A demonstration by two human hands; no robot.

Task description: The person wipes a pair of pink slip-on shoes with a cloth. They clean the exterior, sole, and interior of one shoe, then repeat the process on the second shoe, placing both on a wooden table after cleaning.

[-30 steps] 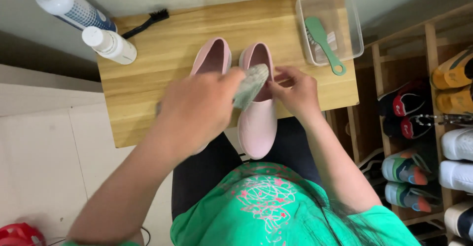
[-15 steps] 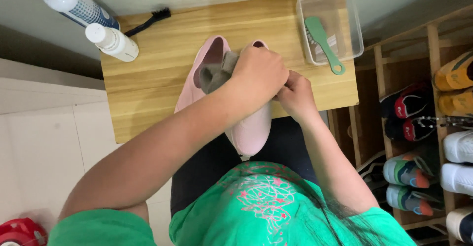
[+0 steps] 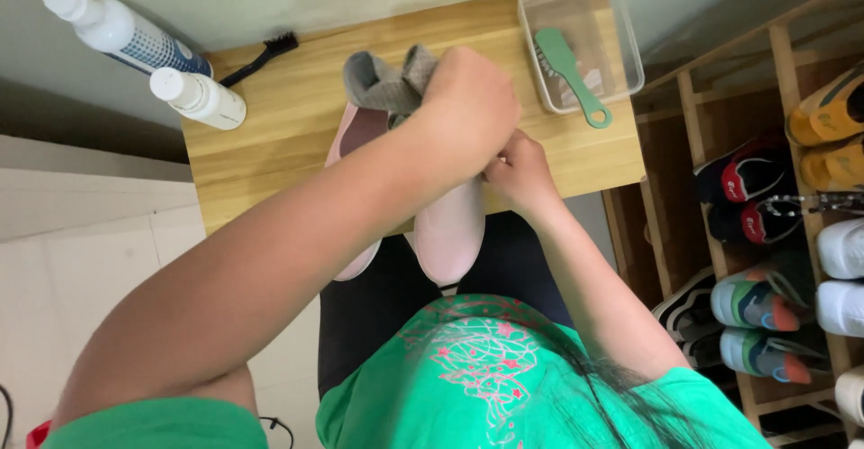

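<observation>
Left hand [image 3: 472,107], clenched on grey cloth [image 3: 387,85], has shifted toward upper centre; right hand [image 3: 520,175] still grips pink shoe [image 3: 450,224].

Two white bottles lie at the counter's [image 3: 288,125] far left corner: a taller spray bottle [image 3: 121,33] with a blue-patterned label, and just beside it a shorter white bottle [image 3: 198,98].

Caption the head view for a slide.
Left hand presses a grey cloth on pink shoes while the right hand steadies one on the wooden table.
</observation>
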